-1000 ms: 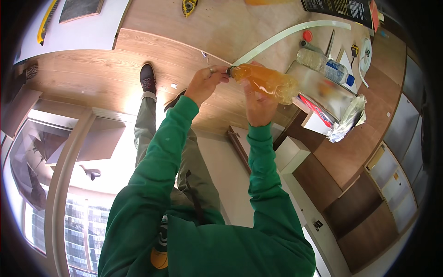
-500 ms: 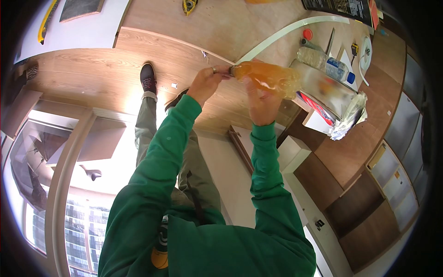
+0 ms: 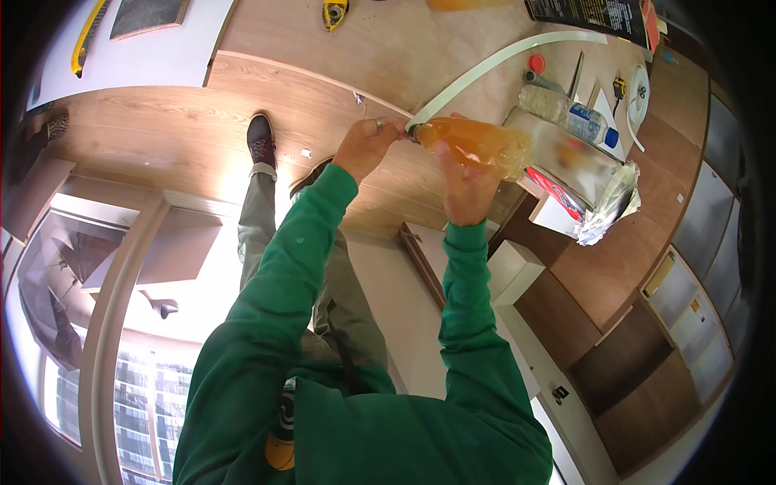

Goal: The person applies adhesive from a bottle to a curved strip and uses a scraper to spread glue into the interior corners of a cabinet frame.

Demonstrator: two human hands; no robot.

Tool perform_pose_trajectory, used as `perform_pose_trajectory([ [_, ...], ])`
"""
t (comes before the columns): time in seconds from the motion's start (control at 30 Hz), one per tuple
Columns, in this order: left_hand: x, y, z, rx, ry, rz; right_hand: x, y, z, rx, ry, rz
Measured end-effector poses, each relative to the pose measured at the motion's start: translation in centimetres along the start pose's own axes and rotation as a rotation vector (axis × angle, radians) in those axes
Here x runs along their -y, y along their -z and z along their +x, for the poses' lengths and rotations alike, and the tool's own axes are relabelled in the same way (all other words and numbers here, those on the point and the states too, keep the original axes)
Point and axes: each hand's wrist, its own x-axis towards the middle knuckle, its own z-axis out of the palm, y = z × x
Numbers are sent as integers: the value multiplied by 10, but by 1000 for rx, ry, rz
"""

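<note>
My right hand [image 3: 467,182] grips a clear plastic bottle [image 3: 477,145] of orange liquid. The bottle lies on its side in the air, its dark mouth end pointing left. Close to that mouth, my left hand [image 3: 365,149], with a ring on one finger, pinches its fingertips together. A long white strip [image 3: 493,61] curves over the wooden worktop, and its near end meets these fingertips. Whether the left fingers hold the strip's end or the bottle's mouth cannot be made out.
Right of the hands lie a clear bottle with a blue cap [image 3: 594,125], a red cap [image 3: 537,62], a tape measure [image 3: 619,86], a white roll [image 3: 638,89] and crumpled foil [image 3: 608,206]. A yellow tool [image 3: 335,13] lies on the far worktop [image 3: 356,61]. A dark shoe [image 3: 260,139] stands below.
The bottle has dropped slightly and tilts a little more, its base end lower. My left hand has shifted slightly right. The strip's near end now shows beside the left fingertips.
</note>
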Motion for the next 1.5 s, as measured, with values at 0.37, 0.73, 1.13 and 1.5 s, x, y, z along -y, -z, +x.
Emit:
perform_pose_trajectory([
  [0.37, -6, -3, 6, -63, -35, 137, -4, 9, -3, 100, -28, 2],
  [0.73, -43, -30, 6, -277, -264, 613, 29, 47, -29, -377, -383, 867],
  [1.13, -84, -79, 63, -95, -206, 280, 138, 70, -60, -361, -416, 1491],
  [1.5, -57, -56, 71, -31, -226, 277, 161, 236, -94, -816, 4, 1636],
])
